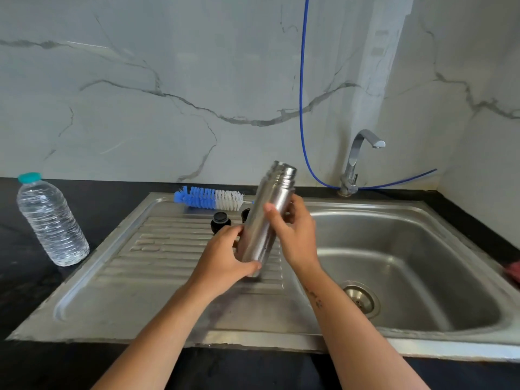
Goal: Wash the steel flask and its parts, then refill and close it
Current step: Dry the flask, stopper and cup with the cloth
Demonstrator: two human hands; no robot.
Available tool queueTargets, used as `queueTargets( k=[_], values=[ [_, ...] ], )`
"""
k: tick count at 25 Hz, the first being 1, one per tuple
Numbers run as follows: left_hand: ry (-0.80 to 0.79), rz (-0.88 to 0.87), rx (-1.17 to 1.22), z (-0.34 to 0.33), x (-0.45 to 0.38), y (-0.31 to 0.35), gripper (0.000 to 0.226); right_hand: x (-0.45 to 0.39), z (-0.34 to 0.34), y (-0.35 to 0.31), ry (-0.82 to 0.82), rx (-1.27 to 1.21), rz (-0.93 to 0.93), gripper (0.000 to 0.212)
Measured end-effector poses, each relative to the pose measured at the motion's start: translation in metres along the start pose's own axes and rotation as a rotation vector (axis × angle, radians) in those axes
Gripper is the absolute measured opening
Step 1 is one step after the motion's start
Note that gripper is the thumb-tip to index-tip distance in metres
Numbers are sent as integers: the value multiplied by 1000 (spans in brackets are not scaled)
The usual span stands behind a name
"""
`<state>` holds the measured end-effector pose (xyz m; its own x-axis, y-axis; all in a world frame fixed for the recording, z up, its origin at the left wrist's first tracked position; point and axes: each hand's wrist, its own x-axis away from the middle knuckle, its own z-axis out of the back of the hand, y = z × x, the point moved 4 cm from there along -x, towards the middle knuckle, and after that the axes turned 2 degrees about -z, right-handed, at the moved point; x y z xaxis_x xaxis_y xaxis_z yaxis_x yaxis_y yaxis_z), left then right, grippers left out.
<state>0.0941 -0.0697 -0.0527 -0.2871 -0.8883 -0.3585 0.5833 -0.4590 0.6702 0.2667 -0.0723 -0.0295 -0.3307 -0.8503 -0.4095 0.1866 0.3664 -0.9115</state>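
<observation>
The steel flask (267, 218) is uncapped, its threaded mouth tilted up and to the right, held above the ribbed drainboard (168, 249). My left hand (222, 260) grips its lower end and my right hand (292, 235) wraps its middle. A black stopper (220, 220) stands on the drainboard just behind my left hand. A second black part (245, 213) shows partly behind the flask. A blue and white bottle brush (208, 197) lies along the back rim of the sink unit.
A clear plastic water bottle (52, 220) with a teal cap stands on the black counter at left. The steel basin (408, 266) with its drain (361, 299) lies at right, under a tap (357, 161). A blue hose (302, 108) hangs down the marble wall. Something pink (513, 273) sits at the right edge.
</observation>
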Motion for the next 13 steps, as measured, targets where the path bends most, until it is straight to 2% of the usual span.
queueTargets(
  k=[3,5,8,11,13],
  values=[
    [12,48,74,-11,3,-3,68,7,-4,-1,-55,280,121,62],
    [9,79,138,-14,4,-8,68,10,-6,-3,-82,335,154,67],
    [13,111,209,-15,7,-10,67,11,-7,-7,-118,335,163,68],
    [19,124,238,-18,7,-8,64,11,0,-19,-158,268,99,58],
    [15,116,249,-21,7,-7,65,1,26,-18,-34,150,-13,50]
  ],
)
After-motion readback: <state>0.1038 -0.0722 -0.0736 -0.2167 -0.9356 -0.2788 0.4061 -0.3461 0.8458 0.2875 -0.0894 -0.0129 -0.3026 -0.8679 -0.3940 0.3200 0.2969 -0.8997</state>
